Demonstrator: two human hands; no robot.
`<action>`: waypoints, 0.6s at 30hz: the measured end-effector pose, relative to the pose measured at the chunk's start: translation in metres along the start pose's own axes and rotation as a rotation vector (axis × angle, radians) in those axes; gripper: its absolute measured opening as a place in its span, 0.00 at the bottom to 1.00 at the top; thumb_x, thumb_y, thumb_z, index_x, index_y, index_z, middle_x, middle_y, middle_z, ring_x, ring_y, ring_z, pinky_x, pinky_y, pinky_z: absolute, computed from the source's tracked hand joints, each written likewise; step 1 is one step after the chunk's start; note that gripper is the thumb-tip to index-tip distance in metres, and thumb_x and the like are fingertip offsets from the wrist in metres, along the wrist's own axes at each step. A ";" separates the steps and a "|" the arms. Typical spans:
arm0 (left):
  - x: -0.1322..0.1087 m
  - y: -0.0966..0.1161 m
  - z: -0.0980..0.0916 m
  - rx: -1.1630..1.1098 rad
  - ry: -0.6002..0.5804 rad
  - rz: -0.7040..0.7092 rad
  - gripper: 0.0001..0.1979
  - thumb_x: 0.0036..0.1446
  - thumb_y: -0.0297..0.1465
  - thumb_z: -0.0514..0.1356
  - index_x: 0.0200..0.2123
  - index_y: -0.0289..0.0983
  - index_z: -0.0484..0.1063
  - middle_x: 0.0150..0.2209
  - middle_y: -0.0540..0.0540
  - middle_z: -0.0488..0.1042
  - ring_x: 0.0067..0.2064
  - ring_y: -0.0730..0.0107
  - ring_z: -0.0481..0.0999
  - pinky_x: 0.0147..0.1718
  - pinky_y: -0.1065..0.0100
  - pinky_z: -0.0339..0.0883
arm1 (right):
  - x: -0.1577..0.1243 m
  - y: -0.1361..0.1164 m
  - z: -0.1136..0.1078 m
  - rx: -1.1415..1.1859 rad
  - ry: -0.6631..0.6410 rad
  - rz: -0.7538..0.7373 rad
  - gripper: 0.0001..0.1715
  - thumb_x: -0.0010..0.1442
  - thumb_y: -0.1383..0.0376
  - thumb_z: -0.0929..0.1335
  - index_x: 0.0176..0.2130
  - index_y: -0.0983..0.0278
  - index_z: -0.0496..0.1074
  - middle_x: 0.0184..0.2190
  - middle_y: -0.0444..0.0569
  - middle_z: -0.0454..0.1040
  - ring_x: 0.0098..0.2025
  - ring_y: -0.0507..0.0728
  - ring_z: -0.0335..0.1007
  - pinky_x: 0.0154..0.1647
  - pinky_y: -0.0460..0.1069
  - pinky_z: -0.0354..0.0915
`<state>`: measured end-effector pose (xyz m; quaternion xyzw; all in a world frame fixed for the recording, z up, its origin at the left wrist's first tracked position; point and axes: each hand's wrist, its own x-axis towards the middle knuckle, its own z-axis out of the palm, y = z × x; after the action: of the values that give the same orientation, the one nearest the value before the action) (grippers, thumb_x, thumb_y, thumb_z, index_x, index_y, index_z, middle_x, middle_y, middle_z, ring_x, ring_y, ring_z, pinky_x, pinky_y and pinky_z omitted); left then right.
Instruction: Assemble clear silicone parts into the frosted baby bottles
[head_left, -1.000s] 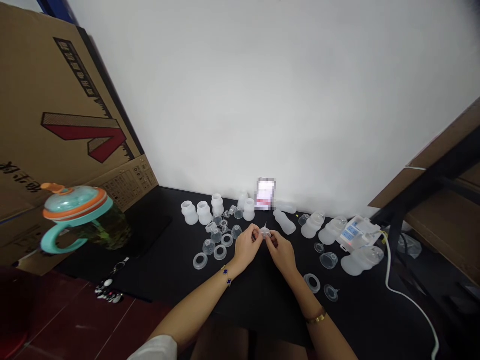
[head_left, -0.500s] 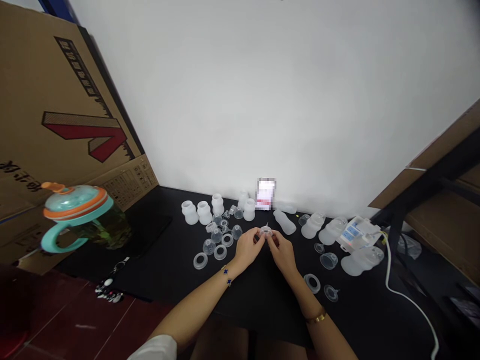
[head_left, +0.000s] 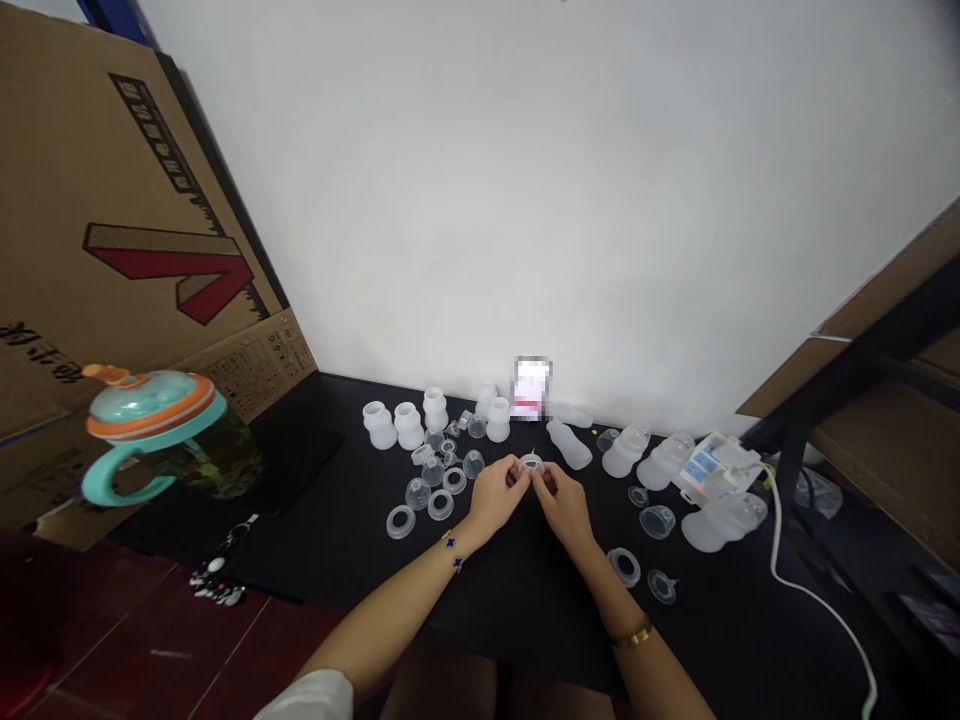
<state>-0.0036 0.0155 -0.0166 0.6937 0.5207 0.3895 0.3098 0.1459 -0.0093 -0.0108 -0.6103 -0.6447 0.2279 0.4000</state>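
Note:
Over the black table (head_left: 517, 590), my left hand (head_left: 493, 494) and my right hand (head_left: 562, 503) meet, fingers pinched on one small clear plastic cap (head_left: 531, 464) held between them. Left of my hands lie clear rings (head_left: 400, 521) and small domes (head_left: 473, 462). Behind them stand white frosted bottles (head_left: 408, 425). A ring (head_left: 625, 565) and a teat-like piece (head_left: 663, 585) lie right of my right wrist.
A teal and orange lidded jug (head_left: 161, 435) stands at the left before a cardboard box (head_left: 112, 240). Lying bottles (head_left: 667, 460), a white packet (head_left: 712, 465) and a white cable (head_left: 817, 590) are at the right. A dark frame (head_left: 847, 380) rises there.
The clear cap between my fingers has turned slightly and sits a little lower. Both hands stay in the same spot.

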 end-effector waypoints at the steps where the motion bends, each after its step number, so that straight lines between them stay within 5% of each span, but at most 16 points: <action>1: 0.000 0.000 0.000 -0.002 -0.001 -0.004 0.12 0.62 0.38 0.57 0.29 0.38 0.69 0.27 0.52 0.72 0.28 0.72 0.69 0.29 0.70 0.55 | 0.000 0.000 0.000 0.000 -0.001 0.000 0.18 0.66 0.52 0.63 0.36 0.60 0.74 0.27 0.45 0.77 0.28 0.56 0.73 0.31 0.48 0.59; 18: 0.000 -0.001 0.000 -0.013 0.002 0.004 0.12 0.61 0.37 0.58 0.27 0.38 0.66 0.25 0.53 0.69 0.27 0.73 0.67 0.28 0.70 0.53 | -0.001 0.000 0.001 -0.015 0.007 -0.011 0.18 0.66 0.51 0.63 0.34 0.60 0.73 0.24 0.44 0.74 0.26 0.55 0.69 0.29 0.47 0.58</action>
<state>-0.0035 0.0152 -0.0173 0.6924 0.5168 0.3943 0.3130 0.1449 -0.0100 -0.0116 -0.6105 -0.6484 0.2185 0.3989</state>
